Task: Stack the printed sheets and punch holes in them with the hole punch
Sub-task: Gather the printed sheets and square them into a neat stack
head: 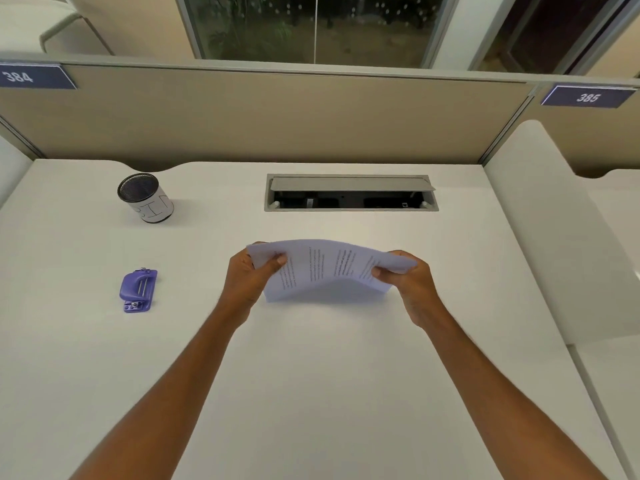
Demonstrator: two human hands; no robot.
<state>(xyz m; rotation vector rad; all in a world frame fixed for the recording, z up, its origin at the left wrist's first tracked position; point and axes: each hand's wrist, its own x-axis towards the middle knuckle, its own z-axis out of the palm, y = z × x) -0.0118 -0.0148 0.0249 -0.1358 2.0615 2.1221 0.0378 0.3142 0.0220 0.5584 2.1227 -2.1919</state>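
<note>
Both my hands hold a small stack of white printed sheets (329,271) over the middle of the white desk (311,375). My left hand (251,277) pinches the stack's left edge and my right hand (407,282) pinches its right edge. The sheets bow upward in the middle, and their lower edge rests on or just above the desk; I cannot tell which. A purple hole punch (138,289) lies on the desk to the left, well apart from my left hand.
A black mesh cup wrapped in white paper (145,197) stands at the back left. An open cable tray (349,194) is set into the desk behind the sheets. A beige partition (263,119) closes off the back, and a white divider (557,220) rises on the right.
</note>
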